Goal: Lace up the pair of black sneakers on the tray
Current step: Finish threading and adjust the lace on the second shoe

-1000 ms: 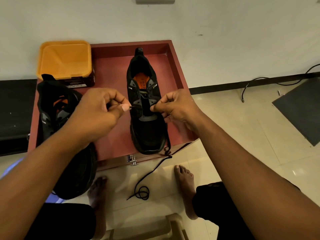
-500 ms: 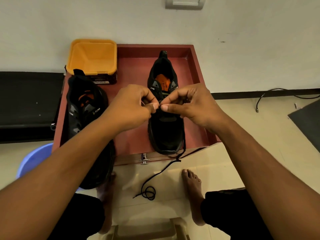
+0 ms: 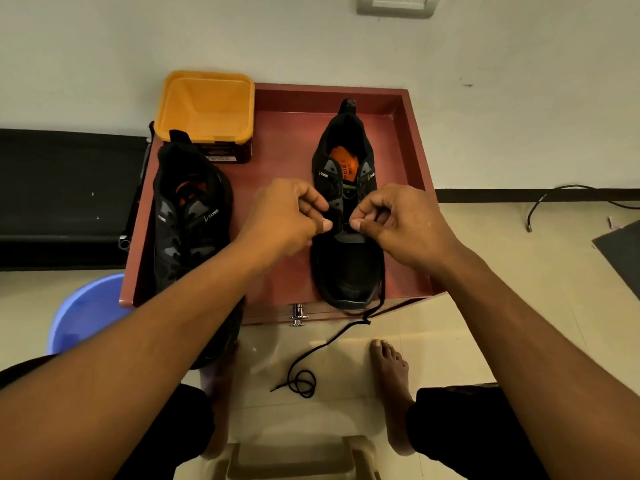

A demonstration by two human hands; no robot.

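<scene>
Two black sneakers with orange insoles stand on a dark red tray (image 3: pixel 284 133). The left sneaker (image 3: pixel 188 216) overhangs the tray's front edge and is partly hidden by my left forearm. The right sneaker (image 3: pixel 346 258) points its toe toward me. My left hand (image 3: pixel 287 216) and my right hand (image 3: pixel 398 223) hover over its lower eyelets, each with thumb and forefinger pinched together on the black lace (image 3: pixel 346 332). The lace runs down the shoe's right side, off the tray, and ends in a coil on the floor.
An orange tub (image 3: pixel 206 105) stands at the tray's back left corner. A blue basin (image 3: pixel 79 313) sits on the floor to the left, a black mat (image 3: pixel 65 195) beyond it. My bare feet flank the lace coil; a beige stool (image 3: pixel 301 459) is below. A cable (image 3: pixel 568 199) lies at right.
My hands came together over the right sneaker's eyelets half a second ago, and have now drawn slightly apart. The view has shifted so the tray sits more centrally.
</scene>
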